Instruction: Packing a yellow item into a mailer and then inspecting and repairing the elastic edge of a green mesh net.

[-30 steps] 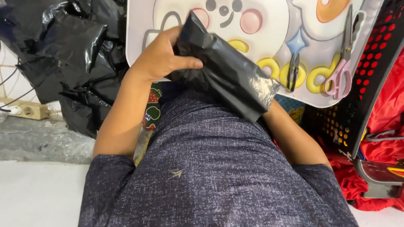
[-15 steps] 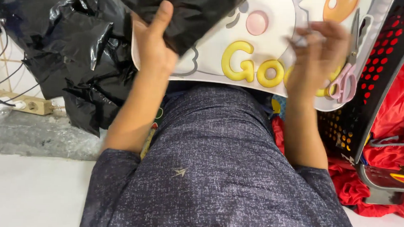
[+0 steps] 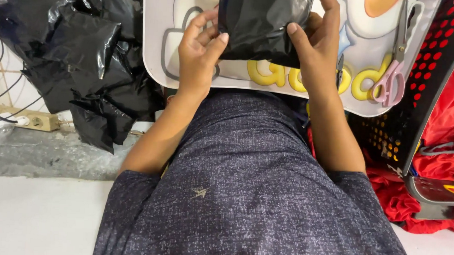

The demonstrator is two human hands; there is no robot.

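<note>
Black plastic bag [image 3: 262,24] pinched between left hand [image 3: 199,55], right hand [image 3: 317,50].

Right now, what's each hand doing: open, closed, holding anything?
Left hand: closed on the left edge of the black bag.
Right hand: closed on the bag's right edge.

Both hands grip a black plastic bag [image 3: 262,24], flat over a white lap tray [image 3: 156,43]. Left hand [image 3: 199,55] pinches its left edge, thumb on top. Right hand [image 3: 317,50] clamps the right edge, thumb on the lower corner. Pink-handled scissors [image 3: 392,73] lie on the tray just right of the right fingers. Pile of black bags [image 3: 72,54] sits well left of the left fingers.
</note>
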